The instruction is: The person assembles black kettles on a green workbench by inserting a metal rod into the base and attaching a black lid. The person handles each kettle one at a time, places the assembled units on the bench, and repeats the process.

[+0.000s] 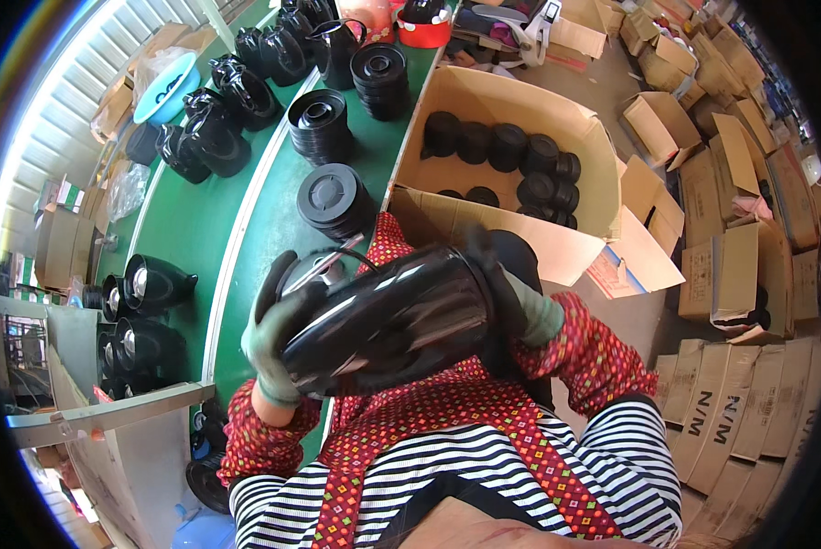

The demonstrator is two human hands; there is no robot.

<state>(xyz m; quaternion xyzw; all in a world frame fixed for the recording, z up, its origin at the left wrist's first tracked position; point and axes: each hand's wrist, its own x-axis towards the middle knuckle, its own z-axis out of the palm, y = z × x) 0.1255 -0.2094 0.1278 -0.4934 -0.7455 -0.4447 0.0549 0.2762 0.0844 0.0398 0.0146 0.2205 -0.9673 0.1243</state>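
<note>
Pictured clasping a glossy black vessel [392,320] sideways before a red patterned apron [410,395], in curled fingers of the gloved left hand [280,335] at one end and blurred, grasping fingers of the gloved right hand [520,300] at the other, beside a green worktable [266,220] and near an open carton [511,102].

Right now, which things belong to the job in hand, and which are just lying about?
Seemingly in the job:
glossy black vessel, between left hand and right hand
black jugs
stacked black round parts

Apparently lying about:
clear plastic bag
light blue basin
</note>
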